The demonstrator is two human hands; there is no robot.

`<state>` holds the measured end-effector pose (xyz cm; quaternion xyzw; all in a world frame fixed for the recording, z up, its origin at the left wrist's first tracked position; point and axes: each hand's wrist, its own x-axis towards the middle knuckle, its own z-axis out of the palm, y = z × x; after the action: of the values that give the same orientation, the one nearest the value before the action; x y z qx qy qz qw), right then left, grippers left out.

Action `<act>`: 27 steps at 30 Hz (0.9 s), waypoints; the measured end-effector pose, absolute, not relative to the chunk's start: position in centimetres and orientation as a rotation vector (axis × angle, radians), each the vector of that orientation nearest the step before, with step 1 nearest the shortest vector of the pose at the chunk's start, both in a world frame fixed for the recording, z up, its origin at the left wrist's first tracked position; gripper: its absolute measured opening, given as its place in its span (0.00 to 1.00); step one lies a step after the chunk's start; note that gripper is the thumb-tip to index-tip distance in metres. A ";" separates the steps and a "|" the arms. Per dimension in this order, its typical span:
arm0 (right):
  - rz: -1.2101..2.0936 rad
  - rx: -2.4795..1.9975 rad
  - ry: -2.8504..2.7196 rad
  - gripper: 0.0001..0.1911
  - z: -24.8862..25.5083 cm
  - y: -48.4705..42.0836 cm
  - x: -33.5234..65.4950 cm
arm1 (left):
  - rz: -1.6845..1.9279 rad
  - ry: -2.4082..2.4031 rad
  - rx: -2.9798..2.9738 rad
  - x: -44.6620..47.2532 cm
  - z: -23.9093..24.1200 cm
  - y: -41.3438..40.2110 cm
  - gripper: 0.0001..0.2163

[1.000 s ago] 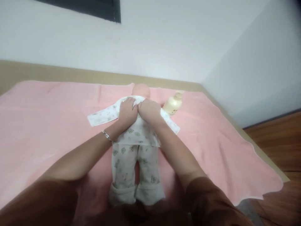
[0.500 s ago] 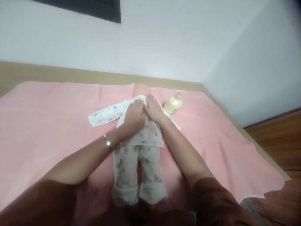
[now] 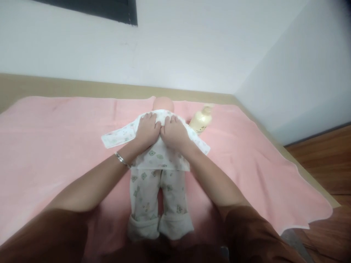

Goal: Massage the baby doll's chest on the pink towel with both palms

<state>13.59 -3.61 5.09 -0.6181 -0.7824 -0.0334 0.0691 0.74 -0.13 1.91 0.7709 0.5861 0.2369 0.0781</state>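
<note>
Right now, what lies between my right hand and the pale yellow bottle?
In the head view, one sleeve of the white patterned top lies between your right hand and the bottle.

With one shirt (image 3: 161,157) as the clock's centre, there is one doll's head (image 3: 163,103) at 12, one bottle (image 3: 201,120) at 2, one pair of trousers (image 3: 144,193) at 6, with two rolled cuffs (image 3: 143,226), one bracelet (image 3: 122,159) at 8 and one dark panel (image 3: 109,9) at 11. Two hands, one left hand (image 3: 148,129) and one right hand (image 3: 175,131), share the centre. One blanket (image 3: 68,146) spans 9 to 3.
</note>
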 end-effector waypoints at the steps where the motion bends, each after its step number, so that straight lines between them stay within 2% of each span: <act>1: -0.066 -1.836 -2.376 0.29 5.0 -3.1 13.9 | 0.690 1.765 2.358 0.8 2.0 -0.5 0.25; 11: 0.152 -1.852 -2.311 0.26 5.7 -1.6 14.8 | 0.365 1.675 2.824 1.7 3.2 -3.2 0.21; 17: 0.248 -1.728 -2.463 0.28 6.5 -1.5 16.4 | 0.536 1.704 2.441 0.6 3.9 -1.4 0.18; 21: 0.020 -1.772 -2.527 0.26 7.0 -2.4 15.8 | 0.600 1.722 2.223 0.0 3.6 0.0 0.20; 25: -0.192 -1.661 -2.678 0.15 7.4 -3.7 14.5 | 0.683 1.732 2.239 0.0 2.8 0.4 0.22; 27: -0.205 -1.578 -2.714 0.13 7.2 -3.7 14.3 | 0.692 1.719 2.240 0.0 2.5 0.5 0.23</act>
<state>14.33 -3.70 7.23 -0.5015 -0.8627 -0.0652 -0.0022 -0.02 0.48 2.54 0.7652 0.5873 0.2365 0.1168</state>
